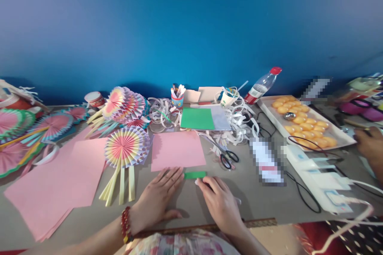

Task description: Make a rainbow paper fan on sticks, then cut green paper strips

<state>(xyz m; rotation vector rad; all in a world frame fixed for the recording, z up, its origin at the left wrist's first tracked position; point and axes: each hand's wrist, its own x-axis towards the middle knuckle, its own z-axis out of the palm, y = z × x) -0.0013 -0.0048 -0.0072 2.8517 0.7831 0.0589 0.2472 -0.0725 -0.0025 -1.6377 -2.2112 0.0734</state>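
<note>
A short green paper strip [194, 175] lies flat on the grey table in front of me. My left hand [163, 191] rests flat with its fingers stretched out, fingertips at the strip's left end. At the strip's right end, my right hand [217, 199] is closed around a thin white-tipped tube [196, 182]. Most of that tube is hidden in the hand; its kind cannot be told. Just beyond the strip is a pink paper sheet [178, 150], with a green sheet [197, 118] further back. Black-handled scissors [226, 157] lie to the right.
Folded paper fans [127, 145] and pink sheets [56, 179] cover the left side. White paper scraps [241, 125], a bottle [263, 83], a tray of orange pieces [302, 121] and a power strip [317, 179] stand right. Another person's hand [371, 147] is at far right.
</note>
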